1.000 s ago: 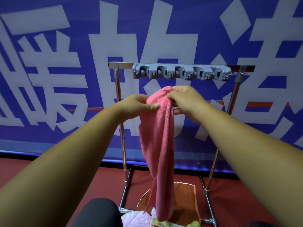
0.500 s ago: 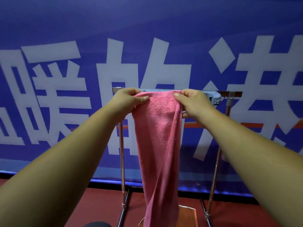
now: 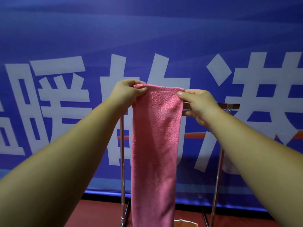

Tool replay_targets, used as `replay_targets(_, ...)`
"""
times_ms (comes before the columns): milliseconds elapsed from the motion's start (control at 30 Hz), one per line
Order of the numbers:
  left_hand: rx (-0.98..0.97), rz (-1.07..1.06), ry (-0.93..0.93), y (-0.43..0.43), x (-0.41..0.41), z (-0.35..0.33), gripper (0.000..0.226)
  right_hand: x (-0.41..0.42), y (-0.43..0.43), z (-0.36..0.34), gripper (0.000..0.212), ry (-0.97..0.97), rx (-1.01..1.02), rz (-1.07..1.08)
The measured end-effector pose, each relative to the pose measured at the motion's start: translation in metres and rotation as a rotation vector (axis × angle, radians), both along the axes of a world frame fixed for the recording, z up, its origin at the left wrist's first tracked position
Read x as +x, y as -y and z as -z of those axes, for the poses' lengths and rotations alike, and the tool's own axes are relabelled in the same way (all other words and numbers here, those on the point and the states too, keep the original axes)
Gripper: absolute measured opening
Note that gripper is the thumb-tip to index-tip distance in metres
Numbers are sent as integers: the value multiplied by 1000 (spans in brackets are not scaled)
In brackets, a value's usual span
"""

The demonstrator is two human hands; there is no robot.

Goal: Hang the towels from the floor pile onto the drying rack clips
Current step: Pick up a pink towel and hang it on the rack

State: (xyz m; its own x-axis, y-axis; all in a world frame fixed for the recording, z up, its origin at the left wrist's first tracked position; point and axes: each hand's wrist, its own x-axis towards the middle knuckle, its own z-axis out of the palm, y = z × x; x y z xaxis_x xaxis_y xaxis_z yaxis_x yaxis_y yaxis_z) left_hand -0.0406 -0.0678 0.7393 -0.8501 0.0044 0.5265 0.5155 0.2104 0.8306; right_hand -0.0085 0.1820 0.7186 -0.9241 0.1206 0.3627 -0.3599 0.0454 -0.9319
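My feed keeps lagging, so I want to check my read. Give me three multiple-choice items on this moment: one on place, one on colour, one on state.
1. Relative to the rack posts, the towel hangs in view:
A left of both
B between them
C right of both

2. The towel is:
A pink
B green
C white

3. The towel is:
A clipped, with both hands off
B held by one hand only
C pinched at its top corners by the left hand and the right hand

Answers:
1. B, since one post shows on either side of it.
2. A, since it is pink all over.
3. C, since a thumb presses each top corner.
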Motion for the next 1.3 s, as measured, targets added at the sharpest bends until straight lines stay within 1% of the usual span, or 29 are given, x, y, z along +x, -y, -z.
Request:
replay_targets(100, -12, 6, 3, 0, -1, -5, 16, -1, -1, -1, 19, 19, -61, -34)
replay_targets(200, -7, 12, 24, 0, -2, -4, 19, -3, -3, 1, 18, 24, -79, -48)
replay_targets(367, -28, -26, 81, 0, -3, 11, 20, -5, -4, 14, 14, 51, 17, -54)
replay_targets(467, -13, -34, 114, 1, -5, 21, 17, -6, -5, 20, 15, 67, 5, -75)
replay_targets(567, 11, -46, 145, 3, -4, 30, 6, -8, -4, 25, 16, 92, -2, -84)
replay_targets(600, 21, -51, 162, 5, -4, 33, 7, -8, -4, 26, 17, 105, -11, -87)
replay_targets(700, 52, -60, 216, 7, -5, 42, 22, -8, -2, 29, 15, 162, -60, -92)
replay_targets(767, 49, -71, 241, 7, -5, 47, 23, -9, -1, 31, 10, 210, -90, -90)
replay_targets(833, 54, -92, 256, 4, -5, 52, 21, -11, 1, 33, 8, 260, -108, -86)
replay_targets(933, 96, -122, 284, -4, -2, 58, 20, -16, 6, 38, 11, 300, -123, -62)
replay_targets(1033, 192, -142, 338, -15, 2, 62, 26, -19, 12, 43, 11, 317, -150, -44)
replay_targets(1100, 240, -161, 357, -22, 2, 64, 23, -19, 17, 45, 14, 323, -169, -38)
replay_targets(1200, 259, -134, 360, -34, 1, 63, 19, -21, 27, 47, 22, 315, -187, -37)
replay_targets(1300, 227, -101, 337, -45, 2, 58, 15, -18, 38, 46, 24, 281, -178, -39)
